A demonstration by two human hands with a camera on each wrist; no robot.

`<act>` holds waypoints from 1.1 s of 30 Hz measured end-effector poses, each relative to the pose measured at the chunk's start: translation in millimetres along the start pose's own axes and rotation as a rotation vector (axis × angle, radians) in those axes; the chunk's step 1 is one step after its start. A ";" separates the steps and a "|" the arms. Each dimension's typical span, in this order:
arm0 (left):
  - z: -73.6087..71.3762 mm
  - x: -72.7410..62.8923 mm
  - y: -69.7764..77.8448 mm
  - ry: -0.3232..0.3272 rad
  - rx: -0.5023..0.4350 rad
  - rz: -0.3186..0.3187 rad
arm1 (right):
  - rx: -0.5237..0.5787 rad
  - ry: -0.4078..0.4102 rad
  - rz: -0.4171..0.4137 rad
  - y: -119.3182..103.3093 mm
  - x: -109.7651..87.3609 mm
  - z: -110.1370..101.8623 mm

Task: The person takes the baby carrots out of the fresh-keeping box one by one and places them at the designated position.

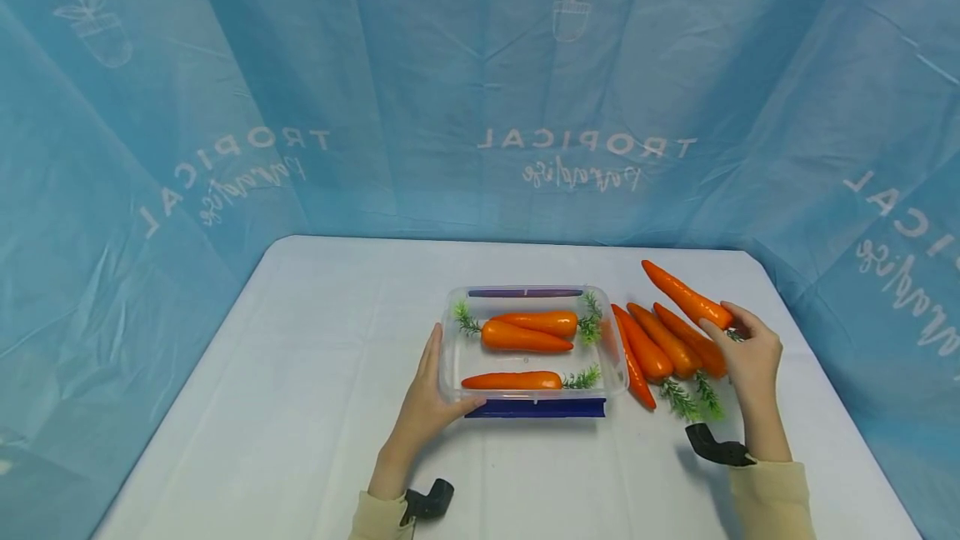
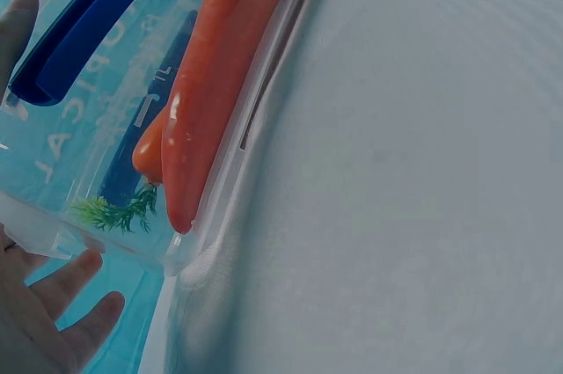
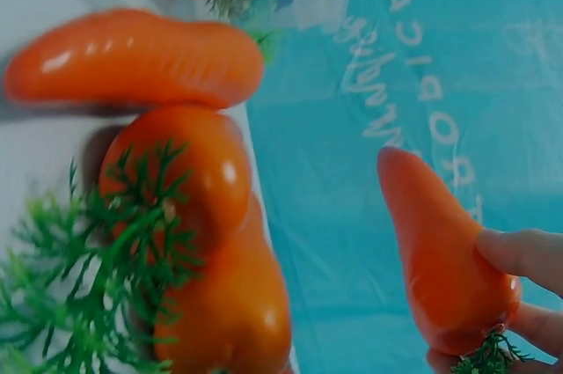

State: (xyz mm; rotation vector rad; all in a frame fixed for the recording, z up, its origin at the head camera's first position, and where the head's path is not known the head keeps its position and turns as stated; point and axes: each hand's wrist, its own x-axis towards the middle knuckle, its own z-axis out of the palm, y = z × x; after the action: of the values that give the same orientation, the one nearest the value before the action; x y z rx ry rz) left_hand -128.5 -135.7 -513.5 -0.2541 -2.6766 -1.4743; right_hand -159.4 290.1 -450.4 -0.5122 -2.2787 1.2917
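Observation:
A clear plastic container (image 1: 447, 357) with flipped-down blue latches (image 1: 535, 408) stands at the table's middle, carrots (image 1: 527, 337) with green tops lying inside. My left hand (image 1: 426, 397) holds its near left corner, thumb along the front rim and fingers against the left wall. In the left wrist view, an orange carrot (image 2: 198, 101) shows through the clear plastic. To the right, my right hand (image 1: 750, 350) pinches a carrot (image 1: 686, 293) by its thick leafy end, raised with the tip towards the back left. Its green top (image 3: 489, 355) sticks out below the fingers in the right wrist view.
Several loose carrots (image 1: 651, 348) lie side by side right of the container, close to its wall, green tops (image 1: 678, 399) towards the front. A white cloth (image 1: 315, 373) covers the table. Blue printed curtains (image 1: 420, 90) hang behind it and at both sides.

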 end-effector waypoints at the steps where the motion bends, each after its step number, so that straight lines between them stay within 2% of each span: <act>1: -0.1 -0.3 0.4 0.003 -0.001 0.007 | -0.010 0.002 0.004 2.1 0.7 -0.3; 10: 0.4 0.1 -1.1 0.002 -0.008 0.007 | -0.071 0.029 -0.001 21.0 8.5 -2.5; 15: 0.4 0.3 -2.1 0.002 -0.003 -0.001 | -0.112 0.031 0.028 31.3 12.4 -4.2; 24: 1.2 0.5 -3.2 -0.003 0.001 -0.013 | -0.136 -0.007 0.066 48.9 15.4 -5.9; 33: 0.2 0.4 -2.0 -0.009 -0.008 -0.015 | -0.159 -0.036 0.095 53.0 14.4 -7.3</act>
State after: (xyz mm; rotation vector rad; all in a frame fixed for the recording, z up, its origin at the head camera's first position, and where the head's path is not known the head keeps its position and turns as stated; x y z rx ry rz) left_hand -129.2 -136.6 -515.2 -0.2425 -2.6855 -1.4921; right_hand -162.3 328.6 -490.1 -0.6641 -2.4260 1.1769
